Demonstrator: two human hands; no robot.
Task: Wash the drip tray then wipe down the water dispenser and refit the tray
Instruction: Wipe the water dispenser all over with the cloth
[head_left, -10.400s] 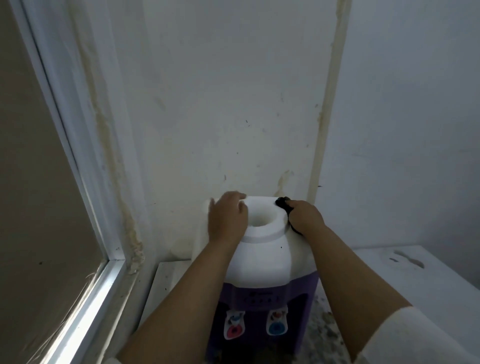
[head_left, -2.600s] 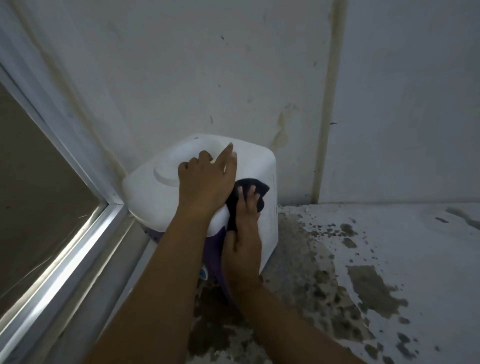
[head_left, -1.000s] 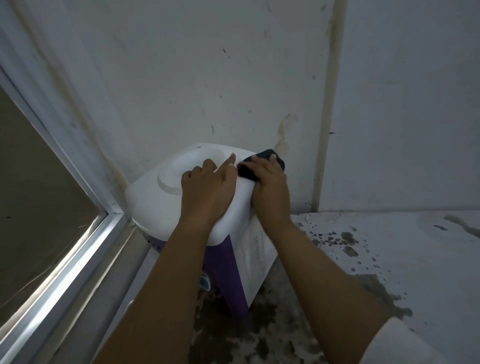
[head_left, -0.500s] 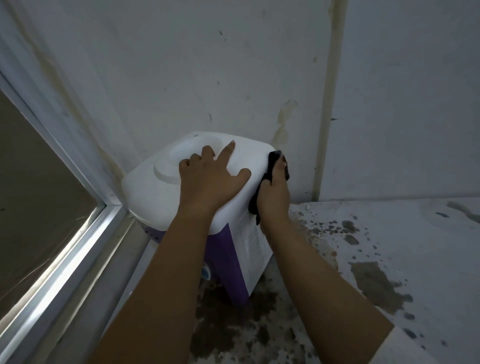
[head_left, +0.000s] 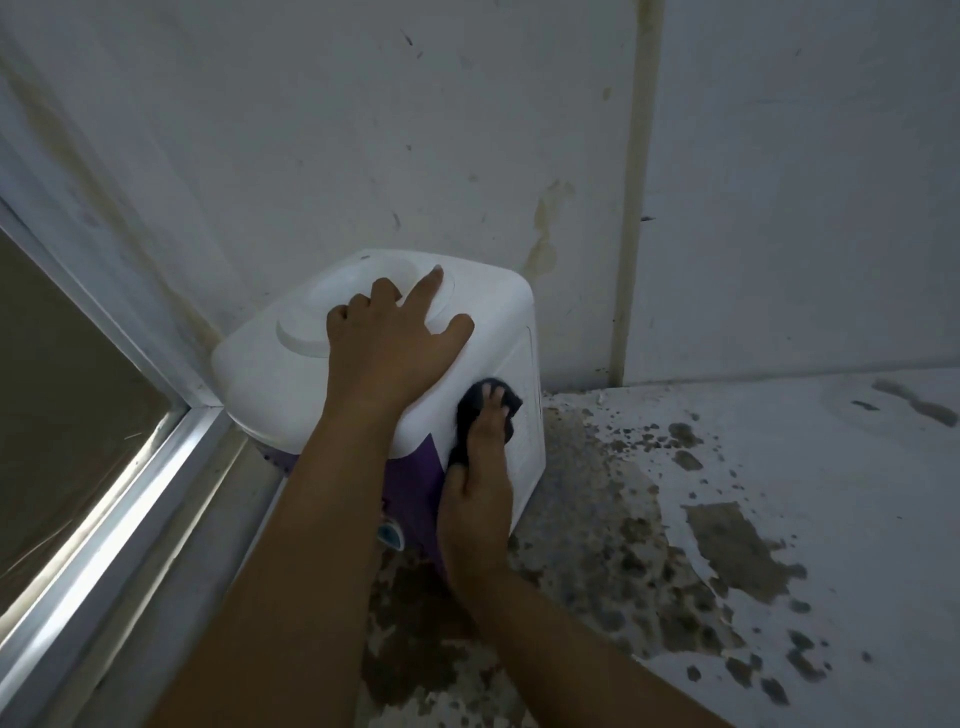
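A small water dispenser (head_left: 270, 374) with a white top and a purple front stands in the corner by the wall. My left hand (head_left: 389, 343) lies flat on its white top, fingers spread beside the round bottle recess. My right hand (head_left: 480, 499) presses a dark cloth (head_left: 488, 402) with straight fingers against the dispenser's white right side panel. A blue tap (head_left: 390, 535) peeks out below my left forearm. The drip tray is not in view.
The dispenser sits on a white counter (head_left: 779, 467) whose surface is stained and flaking in dark patches. A window with a metal frame (head_left: 130, 493) runs along the left. A stained white wall (head_left: 415, 130) closes the back, with a vertical joint strip (head_left: 631, 208).
My right hand with the cloth has slid from the dispenser's upper back right corner down along its right side panel. My left hand has stayed on the top.
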